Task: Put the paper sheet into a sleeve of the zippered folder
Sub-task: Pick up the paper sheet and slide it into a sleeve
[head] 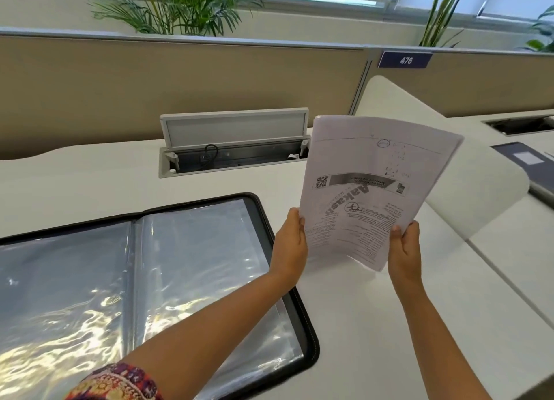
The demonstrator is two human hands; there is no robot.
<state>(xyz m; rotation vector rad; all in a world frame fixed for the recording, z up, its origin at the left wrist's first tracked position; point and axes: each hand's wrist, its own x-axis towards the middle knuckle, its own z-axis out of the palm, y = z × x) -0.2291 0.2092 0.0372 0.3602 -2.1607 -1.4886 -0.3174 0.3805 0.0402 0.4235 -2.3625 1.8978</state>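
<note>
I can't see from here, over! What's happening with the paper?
Both hands, left hand and right hand, grip paper sheet above desk. Zippered folder open, sleeves showing. Nothing between.

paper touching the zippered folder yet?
Apart. The head view shows the paper sheet held up by both hands, right of the zippered folder, with bare desk between them.

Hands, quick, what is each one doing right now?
Left hand: grips the printed paper sheet by its left edge.
Right hand: grips its bottom right corner.
</note>
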